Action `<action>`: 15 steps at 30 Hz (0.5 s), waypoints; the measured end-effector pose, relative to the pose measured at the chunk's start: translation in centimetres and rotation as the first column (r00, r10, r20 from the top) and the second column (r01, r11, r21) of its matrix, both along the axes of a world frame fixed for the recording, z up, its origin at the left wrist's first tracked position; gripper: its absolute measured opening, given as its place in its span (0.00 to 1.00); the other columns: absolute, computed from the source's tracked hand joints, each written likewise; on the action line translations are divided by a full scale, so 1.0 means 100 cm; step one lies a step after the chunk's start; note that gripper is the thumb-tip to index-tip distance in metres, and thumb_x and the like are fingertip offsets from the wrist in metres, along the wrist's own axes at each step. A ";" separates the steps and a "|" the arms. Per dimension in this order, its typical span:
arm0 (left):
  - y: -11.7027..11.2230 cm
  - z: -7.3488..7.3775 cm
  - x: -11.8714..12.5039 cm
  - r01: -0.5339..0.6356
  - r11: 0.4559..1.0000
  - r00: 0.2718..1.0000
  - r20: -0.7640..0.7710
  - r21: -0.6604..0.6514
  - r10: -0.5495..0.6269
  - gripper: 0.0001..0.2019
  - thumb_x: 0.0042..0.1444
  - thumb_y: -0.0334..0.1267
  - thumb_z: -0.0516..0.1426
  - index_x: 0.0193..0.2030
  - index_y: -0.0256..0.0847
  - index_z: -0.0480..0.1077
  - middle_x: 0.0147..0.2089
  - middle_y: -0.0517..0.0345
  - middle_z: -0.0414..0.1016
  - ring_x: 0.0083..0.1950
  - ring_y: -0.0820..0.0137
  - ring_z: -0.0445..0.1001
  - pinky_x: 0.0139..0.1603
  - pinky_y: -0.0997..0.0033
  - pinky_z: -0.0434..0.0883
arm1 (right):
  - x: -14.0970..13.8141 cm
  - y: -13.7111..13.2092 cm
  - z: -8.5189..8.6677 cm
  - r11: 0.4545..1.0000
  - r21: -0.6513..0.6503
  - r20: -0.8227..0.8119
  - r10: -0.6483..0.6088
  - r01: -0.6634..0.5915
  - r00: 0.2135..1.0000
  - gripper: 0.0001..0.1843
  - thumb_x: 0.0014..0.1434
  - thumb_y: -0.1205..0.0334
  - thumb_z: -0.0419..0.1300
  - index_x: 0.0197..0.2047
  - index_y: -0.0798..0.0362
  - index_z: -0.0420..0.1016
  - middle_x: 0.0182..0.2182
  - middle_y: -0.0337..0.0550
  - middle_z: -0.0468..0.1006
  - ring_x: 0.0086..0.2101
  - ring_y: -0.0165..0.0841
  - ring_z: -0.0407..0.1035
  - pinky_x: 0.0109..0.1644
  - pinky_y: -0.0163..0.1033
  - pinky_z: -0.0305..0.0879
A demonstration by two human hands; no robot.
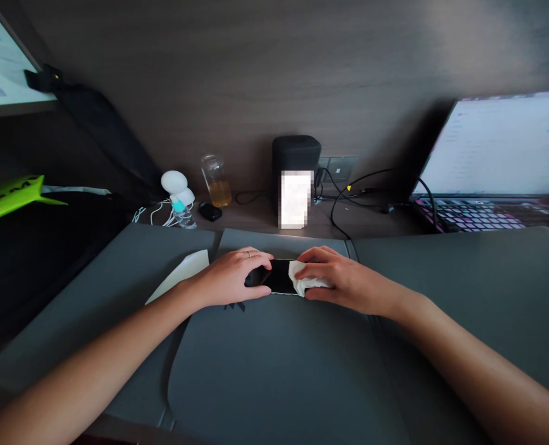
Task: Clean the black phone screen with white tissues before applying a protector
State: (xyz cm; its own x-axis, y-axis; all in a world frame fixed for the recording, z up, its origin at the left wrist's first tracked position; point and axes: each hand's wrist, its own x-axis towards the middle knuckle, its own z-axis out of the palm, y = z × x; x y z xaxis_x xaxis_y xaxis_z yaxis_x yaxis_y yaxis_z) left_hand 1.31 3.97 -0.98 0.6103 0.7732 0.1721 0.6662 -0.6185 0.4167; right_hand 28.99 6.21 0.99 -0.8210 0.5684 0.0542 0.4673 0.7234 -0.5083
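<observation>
A dark-screened smartphone [280, 275] lies sideways on the grey mat [274, 364], screen up. My left hand [230, 276] grips its left end, fingers along the far edge and thumb along the near edge. Over the right end, my right hand [337, 276] is closed on a crumpled white tissue [298, 281] and presses it against the screen. The phone's right end is hidden under the tissue and fingers. Beside my left wrist lies a flat white sheet [182, 273], partly covered by the forearm.
A dark speaker [297, 148] stands against the back wall. To its left are a glass bottle of amber liquid [220, 191], a small black object [209, 211] and a white rounded device [174, 183]. Black cables [334, 198] run towards an open laptop [501, 154] at right.
</observation>
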 end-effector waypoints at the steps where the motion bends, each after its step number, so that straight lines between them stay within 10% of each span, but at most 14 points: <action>1: 0.000 0.000 0.000 0.000 1.000 1.000 -0.001 0.002 0.000 0.14 0.56 0.43 0.62 0.48 0.45 0.69 0.61 0.53 0.72 0.61 0.60 0.69 0.58 0.56 0.70 | 0.000 0.000 0.001 1.000 0.006 0.006 0.002 -0.002 1.000 0.12 0.61 0.59 0.62 0.49 0.47 0.77 0.51 0.48 0.69 0.53 0.40 0.65 0.57 0.48 0.62; 15: -0.001 -0.001 0.001 -0.007 1.000 1.000 0.009 -0.006 0.007 0.14 0.56 0.42 0.62 0.48 0.46 0.68 0.60 0.54 0.72 0.60 0.60 0.69 0.58 0.56 0.69 | -0.006 -0.005 -0.005 0.996 0.088 -0.047 -0.004 0.008 0.999 0.10 0.65 0.58 0.56 0.46 0.49 0.76 0.48 0.48 0.69 0.50 0.39 0.66 0.56 0.48 0.63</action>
State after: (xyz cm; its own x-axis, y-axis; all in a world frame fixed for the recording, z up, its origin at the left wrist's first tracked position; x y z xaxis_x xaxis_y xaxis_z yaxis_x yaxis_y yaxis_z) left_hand 1.37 3.90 -1.03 0.6033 0.7786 0.1729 0.6666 -0.6113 0.4265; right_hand 28.39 5.69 0.52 -0.8128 0.5649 0.1424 0.4493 0.7634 -0.4641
